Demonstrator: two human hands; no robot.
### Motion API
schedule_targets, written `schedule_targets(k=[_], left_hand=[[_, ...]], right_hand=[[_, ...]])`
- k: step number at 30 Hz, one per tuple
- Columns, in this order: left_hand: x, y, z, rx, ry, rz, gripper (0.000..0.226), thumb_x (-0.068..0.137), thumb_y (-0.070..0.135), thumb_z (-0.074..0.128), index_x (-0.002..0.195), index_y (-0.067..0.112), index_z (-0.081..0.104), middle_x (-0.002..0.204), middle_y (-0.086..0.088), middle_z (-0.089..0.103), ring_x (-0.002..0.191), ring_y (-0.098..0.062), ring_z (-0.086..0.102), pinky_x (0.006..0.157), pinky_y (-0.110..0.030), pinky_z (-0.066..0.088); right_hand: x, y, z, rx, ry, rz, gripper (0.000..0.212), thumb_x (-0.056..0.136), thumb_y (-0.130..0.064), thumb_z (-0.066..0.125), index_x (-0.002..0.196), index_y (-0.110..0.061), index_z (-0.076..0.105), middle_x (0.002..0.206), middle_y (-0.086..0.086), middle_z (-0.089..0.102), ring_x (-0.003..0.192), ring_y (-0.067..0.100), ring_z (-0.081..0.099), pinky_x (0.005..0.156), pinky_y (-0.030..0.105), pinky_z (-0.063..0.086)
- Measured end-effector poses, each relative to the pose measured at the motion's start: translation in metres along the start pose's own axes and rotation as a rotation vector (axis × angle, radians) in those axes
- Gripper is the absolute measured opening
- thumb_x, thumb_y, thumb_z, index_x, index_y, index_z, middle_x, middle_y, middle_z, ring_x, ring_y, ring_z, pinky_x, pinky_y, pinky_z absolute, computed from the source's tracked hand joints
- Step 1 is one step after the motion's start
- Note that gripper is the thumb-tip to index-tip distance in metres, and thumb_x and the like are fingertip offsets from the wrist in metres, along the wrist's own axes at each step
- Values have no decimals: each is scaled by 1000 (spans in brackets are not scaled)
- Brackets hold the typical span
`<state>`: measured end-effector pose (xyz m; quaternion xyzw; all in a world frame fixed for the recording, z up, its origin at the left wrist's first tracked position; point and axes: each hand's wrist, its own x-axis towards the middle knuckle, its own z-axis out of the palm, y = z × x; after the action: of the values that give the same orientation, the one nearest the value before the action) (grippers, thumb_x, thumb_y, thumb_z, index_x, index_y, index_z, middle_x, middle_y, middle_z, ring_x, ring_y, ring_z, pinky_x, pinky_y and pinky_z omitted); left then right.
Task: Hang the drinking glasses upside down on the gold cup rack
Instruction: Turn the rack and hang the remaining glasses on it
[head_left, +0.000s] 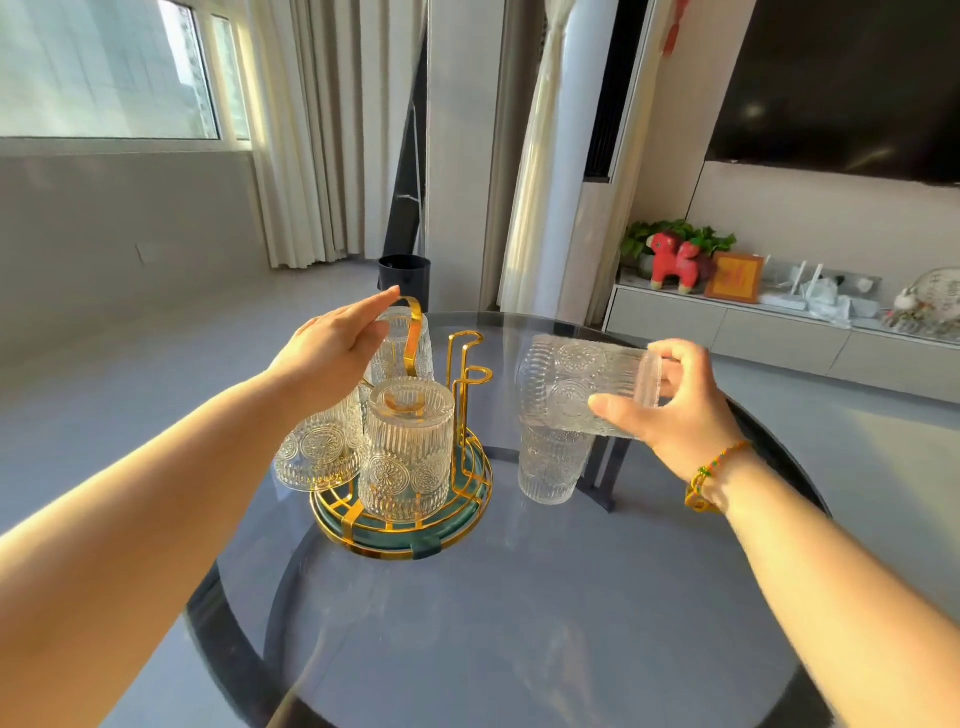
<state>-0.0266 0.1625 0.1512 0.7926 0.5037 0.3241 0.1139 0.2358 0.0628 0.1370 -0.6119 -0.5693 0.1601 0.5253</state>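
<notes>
Right, my right hand (675, 410) grips a ribbed glass (582, 384) sideways; left hand (332, 348), fingers flat and loose, partly hides the gold wire rack (467, 364).

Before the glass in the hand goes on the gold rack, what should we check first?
1. Right hand grips the held glass firmly: ok.
2. Held glass turned upside down: not ok, it lies sideways.
3. A free peg on the rack: ok, two gold loops stand empty.
4. Left hand clear of those pegs: ok, it rests by the handle.
5. Glass on the table out of the way: cannot tell.
6. Hung glasses seated steadily: cannot tell.
</notes>
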Motion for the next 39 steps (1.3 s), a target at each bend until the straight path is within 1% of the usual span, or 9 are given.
schedule_targets(k=[5,7,10,12,18,24,28,34,39], left_hand=[[0,-5,2,1,15,17,40,93,26,28,133,31,26,141,-8,41,128,-28,36,104,-42,31],[0,-6,2,16,27,34,41,93,24,28,134,30,26,141,-8,40,129,-27,34,105,-41,29],[1,-8,3,24,50,68,41,94,22,29,134,26,27,144,-7,35,135,-22,24,110,-39,20],[2,-9,4,38,54,80,41,94,22,28,134,26,27,146,-5,32,137,-19,19,112,-38,16],[3,-11,5,45,50,72,41,94,24,27,134,28,25,147,-3,30,138,-18,17,112,-39,15],[3,-12,5,29,44,64,40,94,25,26,134,28,26,146,-2,33,137,-19,18,112,-41,17],[4,-12,5,34,46,75,40,94,24,26,134,28,26,145,-2,34,137,-18,19,111,-40,18],[4,-12,6,30,47,72,40,94,25,26,134,29,26,145,-2,34,137,-19,20,111,-40,19],[3,-12,6,29,46,67,40,94,26,26,134,29,26,145,-1,34,137,-19,20,111,-41,19]], right_hand=[[23,-29,11,-135,-111,-78,64,58,-23,79,100,-22,32,105,-1,40,96,13,41,71,10,28],[33,-37,17,-167,-134,-96,67,57,-26,79,108,-18,36,107,-2,39,97,12,40,72,10,28],[44,-46,27,-214,-179,-123,76,57,-32,78,117,-17,34,110,-4,39,100,10,40,83,19,31],[48,-51,35,-233,-208,-129,79,57,-34,78,118,-18,32,110,-4,39,99,12,42,84,22,32],[59,-56,62,-316,-273,-157,66,59,-36,76,111,-19,39,104,-3,41,95,14,41,80,23,31],[58,-46,82,-360,-363,-146,62,63,-39,73,112,-17,41,107,1,46,96,15,40,77,24,30],[54,-35,93,-331,-408,-99,60,67,-40,69,116,-18,42,126,11,48,112,24,44,86,30,35],[50,-26,106,-365,-438,-94,55,74,-46,60,119,-17,44,131,14,44,121,30,40,100,43,37],[49,-22,110,-409,-429,-116,49,79,-46,53,120,-20,45,133,14,43,124,31,32,101,39,28]])
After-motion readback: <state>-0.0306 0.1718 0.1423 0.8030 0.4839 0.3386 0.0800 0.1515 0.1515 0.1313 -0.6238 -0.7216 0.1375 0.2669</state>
